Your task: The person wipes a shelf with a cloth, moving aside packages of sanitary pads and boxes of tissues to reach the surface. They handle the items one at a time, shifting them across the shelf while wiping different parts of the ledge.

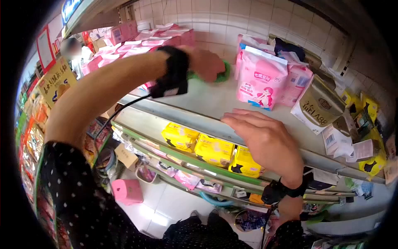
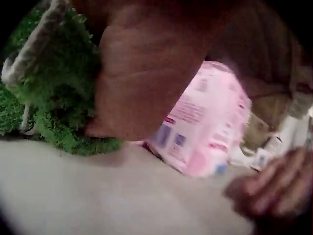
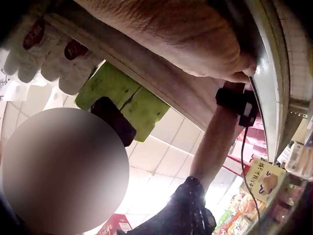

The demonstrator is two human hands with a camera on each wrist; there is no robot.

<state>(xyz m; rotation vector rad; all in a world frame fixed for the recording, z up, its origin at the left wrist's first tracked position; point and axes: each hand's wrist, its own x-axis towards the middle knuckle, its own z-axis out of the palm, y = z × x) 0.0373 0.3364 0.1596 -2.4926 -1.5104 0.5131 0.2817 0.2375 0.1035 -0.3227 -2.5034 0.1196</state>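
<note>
On the upper shelf's bare surface, the left hand [image 1: 205,64] holds a fluffy green cloth [image 1: 224,73] down against the shelf, near the back wall. The left wrist view shows the cloth [image 2: 63,98] with a pale cord, bunched against the hand [image 2: 142,73]; the fingertips are hidden. The right hand [image 1: 269,139] lies at the shelf's front edge, fingers extended and together, holding nothing visible. Just behind it stands a pink packet [image 1: 262,79]. In the right wrist view the hand [image 3: 186,41] reaches the shelf edge.
Rows of pink packets [image 1: 166,39] stand at the back left of the shelf. A gold and white bag [image 1: 319,103] leans at the right, beside other packages. Yellow packs [image 1: 213,149] line the shelf below. A pink stool [image 1: 127,191] is on the floor. Another person [image 1: 81,56] is at the far left.
</note>
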